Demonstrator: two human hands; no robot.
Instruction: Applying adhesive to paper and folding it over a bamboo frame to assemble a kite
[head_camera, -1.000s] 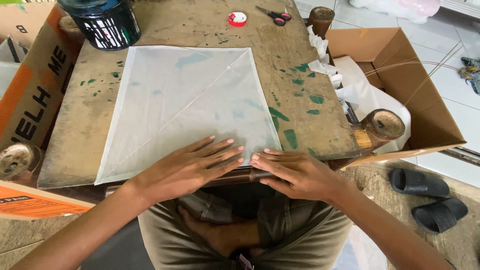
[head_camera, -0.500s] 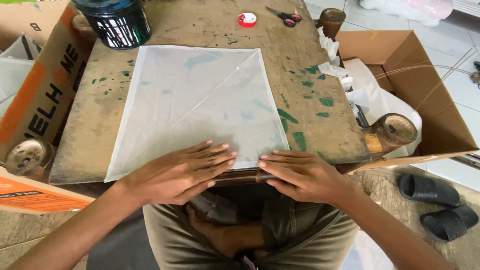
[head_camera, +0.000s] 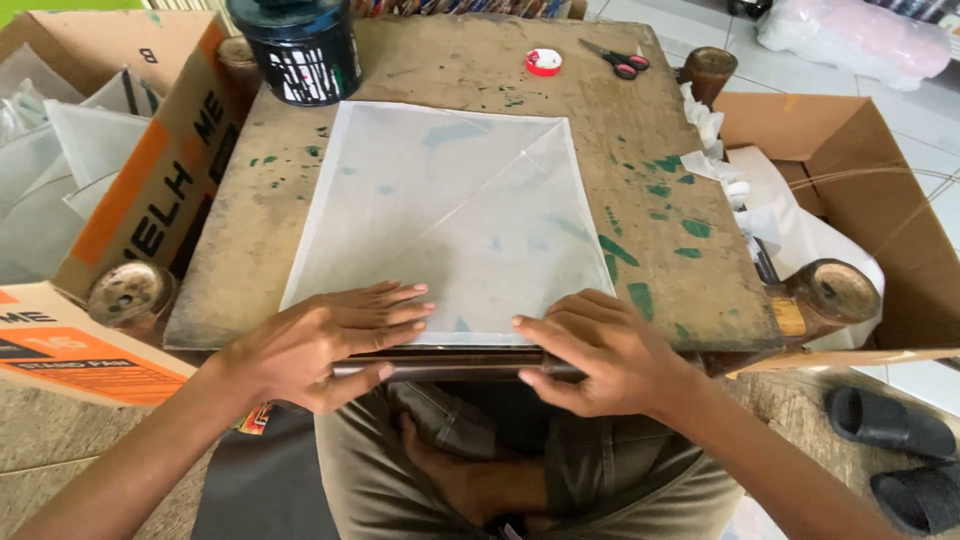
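Left hand (head_camera: 325, 340) and right hand (head_camera: 600, 350), flat with fingers extended, press the translucent sheet's (head_camera: 450, 210) near edge against the worktop (head_camera: 650, 120).

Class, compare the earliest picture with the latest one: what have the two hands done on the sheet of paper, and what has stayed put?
Both hands slid apart along the near edge of the translucent white paper sheet: the left hand leftward, the right hand rightward, widening the gap between them. Both stay pressed flat; nothing was picked up or released. The sheet, black pot, scissors and red tape roll kept their places on the wooden table.
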